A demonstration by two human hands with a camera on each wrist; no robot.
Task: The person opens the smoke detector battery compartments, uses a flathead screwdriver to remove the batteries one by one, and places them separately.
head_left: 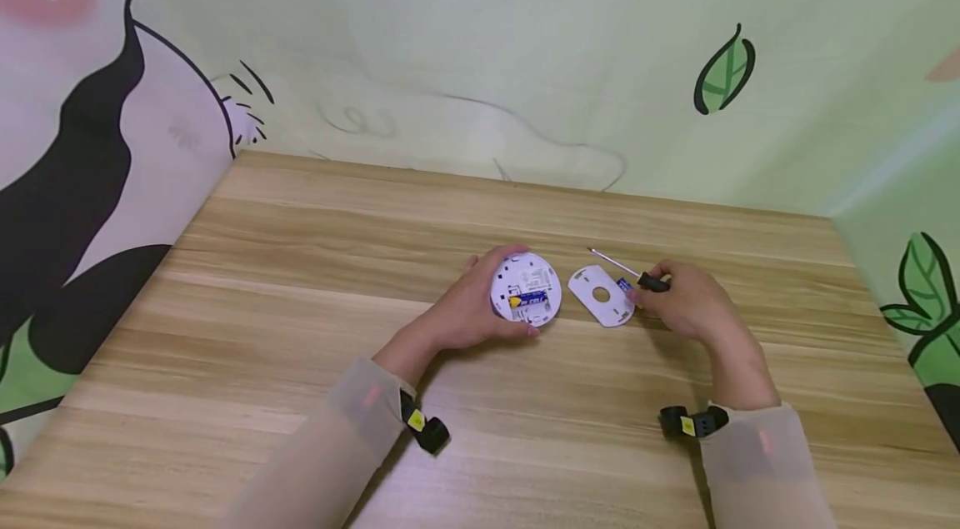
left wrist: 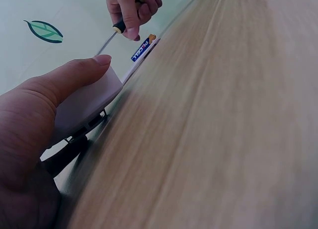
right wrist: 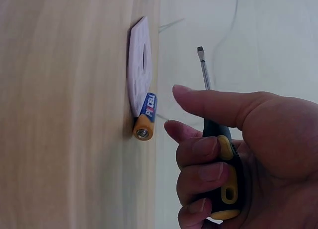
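Observation:
My left hand (head_left: 468, 308) grips a round white smoke detector (head_left: 538, 272) by its edge, thumb on the near side and fingers round the far side. Its back faces up, and a blue and yellow battery (head_left: 531, 300) lies in its compartment. My right hand (head_left: 690, 300) holds a flathead screwdriver (right wrist: 226, 172) by its black and yellow handle, the blade pointing away to the far left. Just beside those fingers, a loose PKCELL battery (right wrist: 147, 110) leans on the edge of a white mounting plate (head_left: 588, 283) with a round hole.
The wooden table (head_left: 300, 287) runs back to a pale green printed wall (head_left: 450, 29). A second printed wall (head_left: 915, 179) borders it on the right. Black wrist cameras are strapped at both sleeves, the left camera (head_left: 431, 433) and the right camera (head_left: 675, 422) close above the tabletop.

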